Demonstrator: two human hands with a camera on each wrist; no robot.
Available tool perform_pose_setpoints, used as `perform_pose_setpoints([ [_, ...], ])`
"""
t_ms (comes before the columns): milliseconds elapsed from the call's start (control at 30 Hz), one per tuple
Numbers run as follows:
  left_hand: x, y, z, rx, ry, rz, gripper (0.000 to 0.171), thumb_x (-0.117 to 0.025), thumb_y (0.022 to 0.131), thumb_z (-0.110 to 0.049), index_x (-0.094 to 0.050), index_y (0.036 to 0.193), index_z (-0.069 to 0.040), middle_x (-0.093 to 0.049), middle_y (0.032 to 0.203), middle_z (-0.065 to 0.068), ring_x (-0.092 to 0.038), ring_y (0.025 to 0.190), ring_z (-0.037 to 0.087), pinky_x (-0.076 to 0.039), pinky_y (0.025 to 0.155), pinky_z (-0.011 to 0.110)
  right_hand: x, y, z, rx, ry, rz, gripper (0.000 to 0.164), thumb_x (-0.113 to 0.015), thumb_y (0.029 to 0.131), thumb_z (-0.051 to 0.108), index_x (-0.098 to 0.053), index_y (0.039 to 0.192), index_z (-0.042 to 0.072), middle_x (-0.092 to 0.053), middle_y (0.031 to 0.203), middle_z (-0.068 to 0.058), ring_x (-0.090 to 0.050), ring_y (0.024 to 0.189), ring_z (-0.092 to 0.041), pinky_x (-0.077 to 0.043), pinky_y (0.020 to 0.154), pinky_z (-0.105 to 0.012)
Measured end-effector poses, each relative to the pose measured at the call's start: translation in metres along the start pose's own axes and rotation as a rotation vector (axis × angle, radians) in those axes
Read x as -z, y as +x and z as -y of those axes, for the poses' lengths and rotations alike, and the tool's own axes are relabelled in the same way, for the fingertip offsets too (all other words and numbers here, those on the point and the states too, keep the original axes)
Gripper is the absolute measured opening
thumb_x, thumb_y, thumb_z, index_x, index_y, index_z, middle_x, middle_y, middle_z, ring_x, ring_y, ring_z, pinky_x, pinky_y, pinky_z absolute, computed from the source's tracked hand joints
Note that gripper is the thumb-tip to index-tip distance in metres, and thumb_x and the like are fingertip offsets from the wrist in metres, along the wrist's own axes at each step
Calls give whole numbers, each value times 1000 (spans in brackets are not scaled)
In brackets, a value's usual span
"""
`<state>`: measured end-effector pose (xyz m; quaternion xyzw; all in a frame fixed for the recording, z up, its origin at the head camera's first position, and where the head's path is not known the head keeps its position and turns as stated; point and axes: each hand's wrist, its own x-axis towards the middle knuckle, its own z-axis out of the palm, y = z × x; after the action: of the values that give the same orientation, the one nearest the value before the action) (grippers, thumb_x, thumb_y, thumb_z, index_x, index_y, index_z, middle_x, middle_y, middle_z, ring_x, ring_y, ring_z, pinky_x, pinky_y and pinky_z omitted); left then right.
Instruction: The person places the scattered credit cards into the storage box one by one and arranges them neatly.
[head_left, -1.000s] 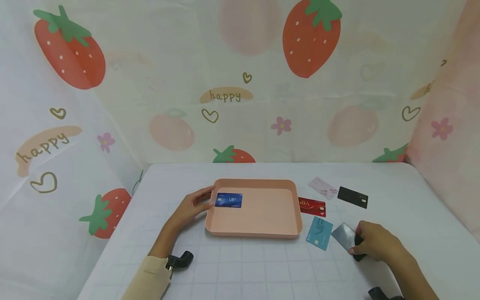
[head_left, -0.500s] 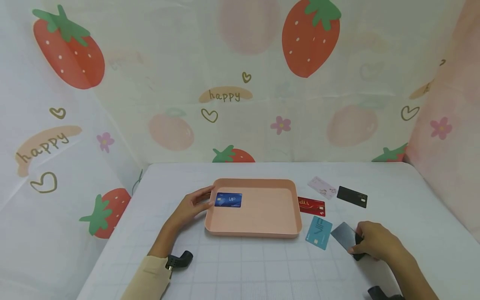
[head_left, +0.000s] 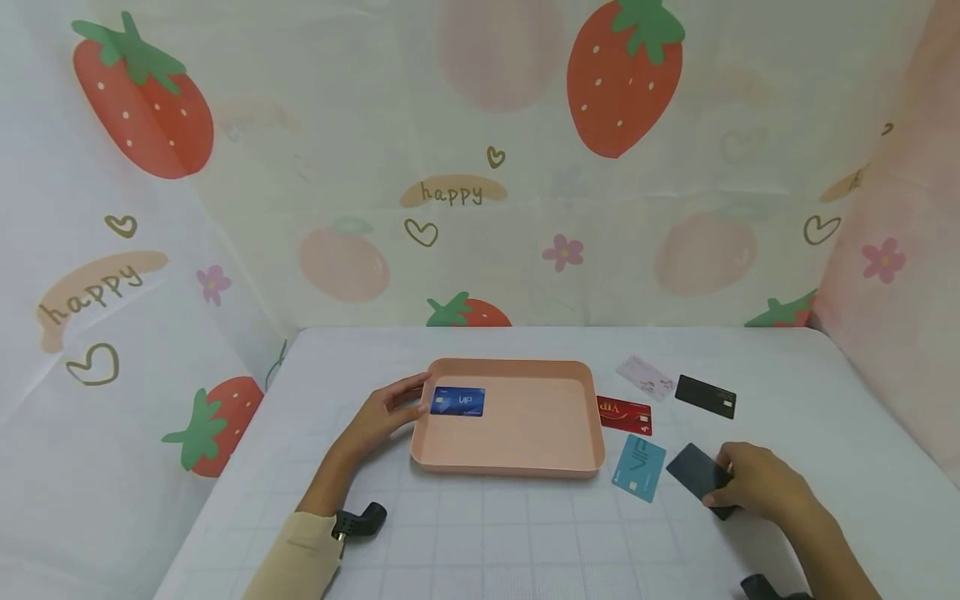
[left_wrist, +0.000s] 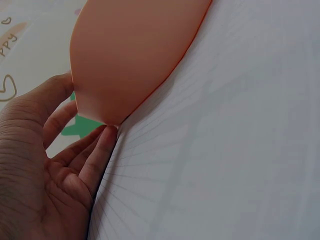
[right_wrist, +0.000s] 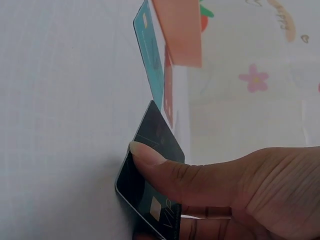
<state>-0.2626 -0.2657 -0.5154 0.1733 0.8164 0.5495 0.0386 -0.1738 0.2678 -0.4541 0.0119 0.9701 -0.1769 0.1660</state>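
Observation:
In the head view, my left hand touches the left side of a pink-orange tray, fingers spread along its outer wall. The left wrist view shows the tray close, fingertips at its rim and lower corner. A blue VIP card lies inside at the left. My right hand pinches a dark VIP card between thumb and fingers, right of the tray. In the right wrist view, the thumb lies across the face of this dark card, which is tilted; the fingers behind it are partly hidden.
Between the tray and the right hand lies a light-blue VIP card. A red VIP card sits at the tray's right edge. Farther back are a pale pink patterned card and a black card, on the white table.
The card in my right hand has turned from shiny silver to dark as its angle shifted slightly, and the hand has moved a little right. The left hand and tray stay in place.

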Motion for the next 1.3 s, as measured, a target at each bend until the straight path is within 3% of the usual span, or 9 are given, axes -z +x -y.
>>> perform_pose_setpoints([
  [233,2,-1,2,-17,-12,3,60,-71,96,-14,-48,151,-8,-49,152,16,-48,139,37,-38,114,52,1,1,-3,20,14,-22,51,-92,72,22,-64,104,-6,-65,89,-15,-57,79,-27,-51,66,-43],
  [533,3,-1,5,-30,-14,12,60,-73,96,-20,-50,150,-12,-48,154,12,-47,140,34,-37,115,50,5,3,-7,104,92,-66,29,-78,86,7,-65,108,-5,-68,93,-16,-60,83,-27,-54,70,-47],
  [767,2,-1,3,-27,-14,6,60,-70,97,-12,-47,152,-7,-45,155,16,-45,140,38,-36,115,52,12,-1,-7,159,183,-86,30,-72,89,2,-64,116,-8,-66,98,-22,-61,78,-22,-55,63,-37],
  [1033,0,-10,-33,-21,-28,14,58,-69,96,-6,-47,149,2,-46,153,22,-45,139,43,-37,113,54,14,-4,-7,178,287,-144,33,-73,89,3,-62,118,-10,-66,103,-28,-67,75,-21,-59,61,-34],
  [1133,0,-9,-32,-17,-27,20,58,-69,96,-5,-46,149,3,-45,153,23,-45,139,42,-37,113,54,15,-6,-4,196,334,-160,34,-74,89,2,-62,118,-10,-66,105,-28,-69,73,-21,-60,61,-32],
  [1300,0,-4,-13,-30,-11,19,60,-67,97,-5,-44,151,3,-43,154,24,-43,140,44,-35,114,56,15,-8,0,248,413,-167,36,-72,91,3,-60,122,-12,-68,105,-28,-68,68,-21,-59,60,-29],
])
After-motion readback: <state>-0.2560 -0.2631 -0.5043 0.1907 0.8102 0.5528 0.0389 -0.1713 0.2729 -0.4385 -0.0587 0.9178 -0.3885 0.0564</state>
